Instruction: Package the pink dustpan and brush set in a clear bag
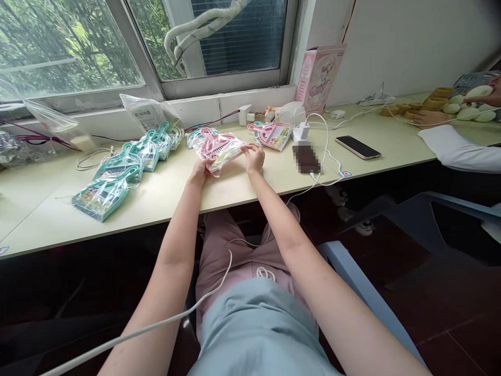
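Left hand [199,169] and right hand [254,156] both gripped the pink toy packet [219,149] on the table [242,183]. Teal packets [117,177] lay in a row at 9 o'clock. A phone [357,147] sat at 3 o'clock.

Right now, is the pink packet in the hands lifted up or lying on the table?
Lying on the table: the pink packet rests flat, left hand and right hand gripping its edges.

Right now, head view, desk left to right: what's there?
Clear plastic bag → row of teal packets → pink packet between left hand and right hand → second pink packet → white charger → black phone → another person's sleeve.
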`<move>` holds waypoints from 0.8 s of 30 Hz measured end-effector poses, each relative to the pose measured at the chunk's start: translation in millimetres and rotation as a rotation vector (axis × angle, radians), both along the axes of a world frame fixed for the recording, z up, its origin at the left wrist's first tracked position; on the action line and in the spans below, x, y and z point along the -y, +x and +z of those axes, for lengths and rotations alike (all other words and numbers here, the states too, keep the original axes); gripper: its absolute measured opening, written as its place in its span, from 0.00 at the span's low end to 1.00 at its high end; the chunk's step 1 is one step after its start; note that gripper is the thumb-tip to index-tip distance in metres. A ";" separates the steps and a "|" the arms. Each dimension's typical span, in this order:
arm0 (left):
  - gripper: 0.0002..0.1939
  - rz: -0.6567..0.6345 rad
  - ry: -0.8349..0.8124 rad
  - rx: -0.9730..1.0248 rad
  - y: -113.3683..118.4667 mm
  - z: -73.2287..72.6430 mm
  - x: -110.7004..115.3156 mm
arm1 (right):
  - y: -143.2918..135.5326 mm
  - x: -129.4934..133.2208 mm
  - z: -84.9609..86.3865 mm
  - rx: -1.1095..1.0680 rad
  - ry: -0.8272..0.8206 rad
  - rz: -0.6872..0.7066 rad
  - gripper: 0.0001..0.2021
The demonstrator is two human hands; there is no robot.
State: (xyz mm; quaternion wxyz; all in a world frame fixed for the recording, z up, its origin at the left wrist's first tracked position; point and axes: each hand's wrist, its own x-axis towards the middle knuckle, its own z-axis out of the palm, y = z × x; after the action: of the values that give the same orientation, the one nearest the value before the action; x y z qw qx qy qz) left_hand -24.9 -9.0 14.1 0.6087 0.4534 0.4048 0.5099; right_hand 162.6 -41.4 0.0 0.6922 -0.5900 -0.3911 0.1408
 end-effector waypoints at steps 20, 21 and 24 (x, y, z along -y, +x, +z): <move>0.43 -0.255 0.139 -0.176 2.1 9.3 21.8 | 1.5 2.3 1.2 -0.102 -0.016 -0.113 0.07; 0.44 -0.259 0.137 -0.171 1.7 9.5 21.9 | 1.0 4.1 2.5 -0.082 -0.027 -0.122 0.06; 0.45 -0.279 0.127 -0.169 0.1 8.9 21.1 | -1.0 9.7 5.8 -0.007 -0.051 -0.136 0.05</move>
State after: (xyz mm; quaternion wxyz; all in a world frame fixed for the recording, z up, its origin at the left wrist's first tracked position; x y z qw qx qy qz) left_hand -24.8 -30.1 23.0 0.6074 0.5841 0.3545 0.4052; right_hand 161.6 -51.1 5.8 0.6862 -0.6321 -0.3441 0.1056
